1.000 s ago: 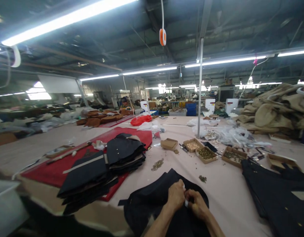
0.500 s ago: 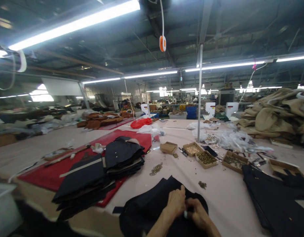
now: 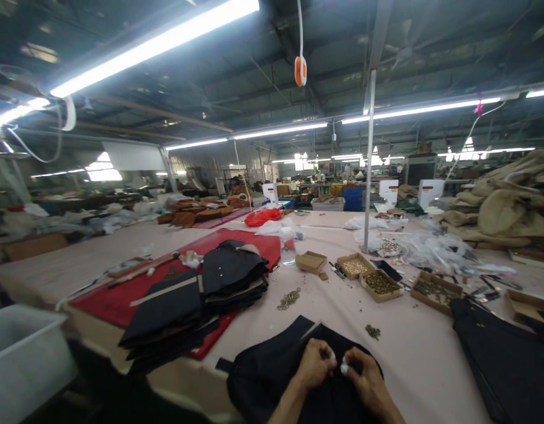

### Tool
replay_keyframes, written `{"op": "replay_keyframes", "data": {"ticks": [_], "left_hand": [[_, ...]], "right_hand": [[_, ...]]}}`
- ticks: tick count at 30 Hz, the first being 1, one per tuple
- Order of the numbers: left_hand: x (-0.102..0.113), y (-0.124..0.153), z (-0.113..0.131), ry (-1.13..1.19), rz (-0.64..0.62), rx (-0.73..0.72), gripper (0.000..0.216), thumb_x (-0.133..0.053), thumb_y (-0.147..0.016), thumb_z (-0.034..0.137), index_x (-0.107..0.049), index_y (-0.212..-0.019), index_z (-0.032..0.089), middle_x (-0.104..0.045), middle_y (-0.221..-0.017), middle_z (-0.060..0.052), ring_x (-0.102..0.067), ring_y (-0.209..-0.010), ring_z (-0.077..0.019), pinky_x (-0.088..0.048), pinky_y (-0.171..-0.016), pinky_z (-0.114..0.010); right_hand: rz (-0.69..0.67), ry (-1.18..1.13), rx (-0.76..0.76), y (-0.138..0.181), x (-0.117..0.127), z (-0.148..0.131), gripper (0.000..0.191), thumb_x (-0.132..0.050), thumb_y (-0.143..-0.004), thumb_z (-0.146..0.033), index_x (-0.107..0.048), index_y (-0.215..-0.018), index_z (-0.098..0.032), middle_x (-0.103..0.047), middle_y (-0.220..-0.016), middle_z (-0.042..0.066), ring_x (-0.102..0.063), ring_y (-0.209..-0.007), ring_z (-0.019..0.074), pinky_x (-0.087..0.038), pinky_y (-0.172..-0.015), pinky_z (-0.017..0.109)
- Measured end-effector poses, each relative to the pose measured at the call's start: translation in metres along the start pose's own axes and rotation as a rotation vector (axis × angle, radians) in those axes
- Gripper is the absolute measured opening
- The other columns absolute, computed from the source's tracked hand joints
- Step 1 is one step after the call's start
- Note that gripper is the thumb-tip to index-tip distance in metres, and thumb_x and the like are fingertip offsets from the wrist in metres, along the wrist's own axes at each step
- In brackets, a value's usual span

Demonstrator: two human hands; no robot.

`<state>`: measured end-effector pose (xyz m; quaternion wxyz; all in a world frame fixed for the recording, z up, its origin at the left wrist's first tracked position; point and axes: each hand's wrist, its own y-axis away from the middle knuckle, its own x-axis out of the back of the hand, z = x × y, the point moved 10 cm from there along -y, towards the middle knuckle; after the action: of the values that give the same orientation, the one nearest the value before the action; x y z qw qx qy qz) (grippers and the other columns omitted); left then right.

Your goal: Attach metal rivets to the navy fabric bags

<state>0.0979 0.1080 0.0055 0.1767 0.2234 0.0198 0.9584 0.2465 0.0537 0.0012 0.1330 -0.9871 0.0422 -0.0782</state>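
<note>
A black fabric piece (image 3: pixel 265 368), perhaps part of a bag, lies at the front edge of the table below both hands. My left hand (image 3: pixel 315 365) is over its middle, thumb and fingers drawn together. Just to the right, my right hand (image 3: pixel 362 374) is pinched too, with a narrow gap between the two hands. White wrapping shows on fingertips of each hand. Whatever the fingers hold is too small or hidden to make out. A light strip shows on the fabric's upper edge.
Stacked dark fabric pieces (image 3: pixel 170 318) lie on a red sheet (image 3: pixel 116 297) to the left. Metal rings (image 3: pixel 289 300) and small fittings (image 3: pixel 372 332) lie beyond the hands. Cardboard boxes of metal parts (image 3: pixel 381 284) stand behind, near a post (image 3: pixel 369 176). More dark fabric (image 3: pixel 504 359) lies right.
My hands have come apart from each other, and the left fingers have curled in. The view has swung left, bringing more of a white bin into sight.
</note>
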Motion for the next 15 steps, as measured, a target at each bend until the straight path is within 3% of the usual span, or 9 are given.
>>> {"op": "replay_keyframes", "data": {"ticks": [7,15], "left_hand": [[-0.016,0.005,0.0,0.188,-0.091,0.039,0.034,-0.08,-0.063,0.034,-0.069,-0.079,0.006,-0.069,-0.062,-0.007,-0.065,-0.056,-0.015,-0.05,-0.057,-0.025],[-0.025,-0.004,-0.014,0.341,-0.168,0.079,0.048,-0.084,-0.065,0.042,-0.068,-0.085,0.002,-0.073,-0.077,-0.014,-0.069,-0.064,-0.0169,-0.052,-0.061,-0.026]], "right_hand": [[0.072,0.077,-0.001,0.011,0.026,-0.001,0.023,-0.062,-0.082,-0.037,-0.072,-0.092,-0.018,-0.072,-0.093,0.007,-0.063,-0.09,0.025,-0.046,-0.087,0.035],[-0.033,0.079,-0.044,0.007,0.024,0.008,0.022,-0.058,-0.082,-0.03,-0.072,-0.093,-0.018,-0.072,-0.09,0.005,-0.063,-0.084,0.0213,-0.045,-0.078,0.031]]}}
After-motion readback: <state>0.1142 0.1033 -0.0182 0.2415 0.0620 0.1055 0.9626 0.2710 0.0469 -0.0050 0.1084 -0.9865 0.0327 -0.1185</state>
